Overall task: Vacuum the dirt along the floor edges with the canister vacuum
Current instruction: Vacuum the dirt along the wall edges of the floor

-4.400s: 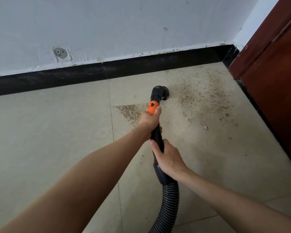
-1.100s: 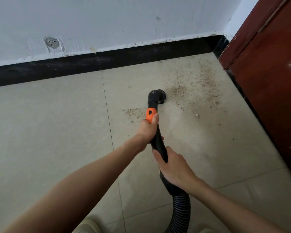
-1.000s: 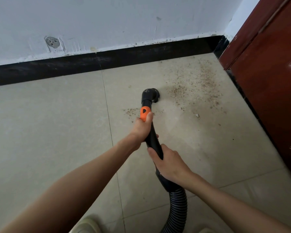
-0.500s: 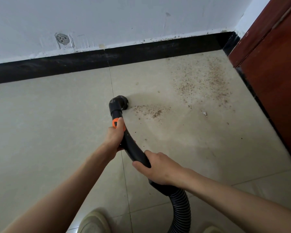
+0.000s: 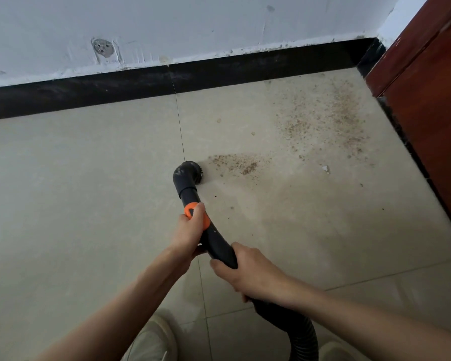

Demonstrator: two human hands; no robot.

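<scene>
With both my left hand (image 5: 192, 227) and right hand (image 5: 248, 272) gripping the vacuum wand (image 5: 214, 243), its brush nozzle (image 5: 186, 174) sits beside a small dirt patch (image 5: 235, 162), the corner scatter (image 5: 326, 121) untouched.

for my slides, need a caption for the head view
Both hands, left hand and right hand, steer the vacuum nozzle beside scattered dirt near the baseboard.

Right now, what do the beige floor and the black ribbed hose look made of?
Beige floor: likely glazed ceramic tile, going by thin grout lines and soft sheen. Black ribbed hose: apparently flexible plastic, matte, with corrugated rings.
</scene>
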